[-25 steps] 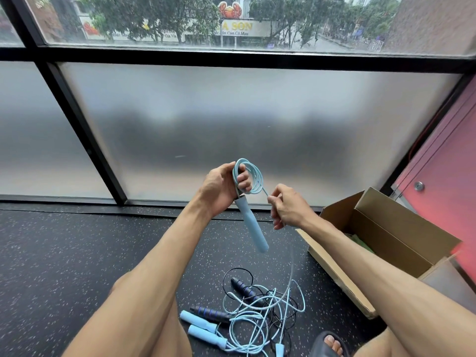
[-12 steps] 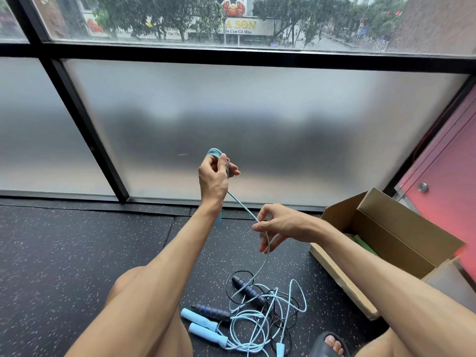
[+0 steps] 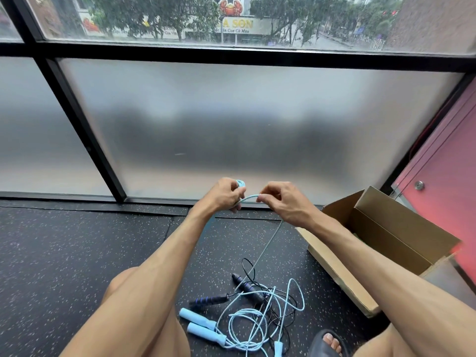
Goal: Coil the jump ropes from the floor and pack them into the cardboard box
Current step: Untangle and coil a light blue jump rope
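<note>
1. Left hand (image 3: pixel 226 195): raised in front of the body, fingers curled round a small coil of the thin light blue plastic-coated jump rope (image 3: pixel 249 198); the coil shows above the knuckles.
2. Right hand (image 3: pixel 286 202): just beside the left hand, thumb and fingertips pinching the same rope. A short arc of cord spans the two hands.
3. Free length of the rope: drops from under the right hand, down to the floor below both hands.
4. Tangled heap of loose jump ropes (image 3: pixel 260 313): on the black speckled rubber floor (image 3: pixel 77 253) below the hands. It includes two pale blue cylindrical handles (image 3: pixel 197 316) side by side and two black foam-grip handles (image 3: pixel 211 299) with thin black cord.
5. Open brown cardboard box (image 3: pixel 386 240): on the floor to the right of the right hand, flaps up; contents cannot be made out.
6. Dark sandal on a foot (image 3: pixel 327 343): below the right hand, just beside the heap.
</note>
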{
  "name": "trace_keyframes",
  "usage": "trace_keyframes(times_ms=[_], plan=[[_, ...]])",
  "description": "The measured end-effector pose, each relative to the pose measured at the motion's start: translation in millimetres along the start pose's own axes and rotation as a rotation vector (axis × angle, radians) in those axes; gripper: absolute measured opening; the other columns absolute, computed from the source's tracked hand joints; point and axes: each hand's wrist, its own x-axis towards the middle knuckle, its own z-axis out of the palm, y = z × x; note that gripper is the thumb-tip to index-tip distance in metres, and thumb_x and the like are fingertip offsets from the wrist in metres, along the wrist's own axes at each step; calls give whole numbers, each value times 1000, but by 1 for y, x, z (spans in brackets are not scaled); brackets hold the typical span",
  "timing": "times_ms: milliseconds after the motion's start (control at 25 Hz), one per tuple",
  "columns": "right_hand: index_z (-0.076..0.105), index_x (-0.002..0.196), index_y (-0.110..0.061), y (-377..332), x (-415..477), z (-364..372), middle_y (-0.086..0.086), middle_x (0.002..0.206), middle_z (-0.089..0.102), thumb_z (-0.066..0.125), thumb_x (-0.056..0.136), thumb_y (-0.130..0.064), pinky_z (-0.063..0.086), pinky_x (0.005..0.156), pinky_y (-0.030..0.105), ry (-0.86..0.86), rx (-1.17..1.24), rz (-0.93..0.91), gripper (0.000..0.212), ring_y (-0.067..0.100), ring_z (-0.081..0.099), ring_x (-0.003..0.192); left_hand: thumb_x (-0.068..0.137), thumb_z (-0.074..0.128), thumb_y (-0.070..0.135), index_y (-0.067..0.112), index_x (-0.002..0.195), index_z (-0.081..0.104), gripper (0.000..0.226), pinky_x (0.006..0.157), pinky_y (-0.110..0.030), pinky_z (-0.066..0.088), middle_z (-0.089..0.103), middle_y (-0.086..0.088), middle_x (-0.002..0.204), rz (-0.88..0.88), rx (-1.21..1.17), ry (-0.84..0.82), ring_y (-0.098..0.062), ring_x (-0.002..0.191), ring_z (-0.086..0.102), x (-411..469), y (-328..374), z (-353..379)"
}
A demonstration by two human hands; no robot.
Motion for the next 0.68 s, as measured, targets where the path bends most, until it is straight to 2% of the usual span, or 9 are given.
trace_keyframes(times_ms=[120, 240, 280, 360, 400, 520, 600, 680], plan=[[72, 86, -9, 3, 3, -7, -12, 55, 49, 58, 98, -17, 29, 48, 15, 138, -23, -47, 20, 2, 44, 49, 103, 40, 17, 6, 75, 60, 36, 45, -24, 39, 52, -6, 50, -31, -62, -195, -17, 42, 46, -7, 9, 3], [71, 83, -12, 9, 6, -9, -11, 54, 49, 58, 98, -17, 30, 49, 15, 222, -26, -62, 20, 2, 47, 49, 106, 34, 28, 7, 69, 55, 47, 42, -22, 29, 38, -3, 43, -38, -256, -273, -15, 36, 31, -14, 21, 1], [69, 83, -13, 10, 6, -8, -10, 55, 51, 58, 98, -17, 35, 50, 18, 233, -19, -69, 20, 4, 48, 49, 106, 33, 33, 9, 67, 51, 50, 42, -22, 25, 33, -2, 43, -42, -315, -296, -13, 36, 26, -17, 24, 0], [63, 83, -11, 12, 7, -5, -2, 57, 58, 58, 98, -19, 48, 49, 35, 241, 33, -53, 17, 9, 51, 47, 105, 34, 40, 11, 63, 46, 53, 44, -24, 20, 27, -1, 45, -19, -402, -361, -13, 39, 20, -21, 27, -5], [59, 85, -8, 11, 7, -3, 5, 59, 61, 58, 99, -19, 52, 49, 41, 237, 79, -28, 18, 16, 55, 47, 105, 34, 41, 12, 62, 44, 52, 45, -27, 18, 25, 1, 46, -4, -464, -402, -13, 40, 17, -22, 28, -7], [50, 87, 0, 14, 11, 7, 14, 63, 60, 52, 101, -24, 56, 53, 51, 201, 227, 97, 28, 32, 63, 52, 104, 32, 39, 15, 65, 43, 47, 46, -29, 14, 20, 7, 45, 0, -755, -515, -11, 42, 10, -22, 28, -10], [51, 89, 3, 15, 12, 14, 17, 71, 61, 42, 105, -28, 58, 66, 59, 108, 371, 209, 36, 45, 67, 68, 104, 31, 35, 14, 69, 45, 43, 46, -27, 15, 17, 8, 46, 5, -924, -539, -10, 42, 10, -21, 28, -9], [56, 94, 0, 18, 10, 20, 20, 83, 70, 35, 108, -25, 57, 81, 54, -84, 493, 323, 36, 41, 71, 84, 104, 31, 33, 14, 70, 46, 42, 46, -26, 14, 13, 7, 48, 29, -1045, -527, -9, 42, 10, -20, 28, -11]])
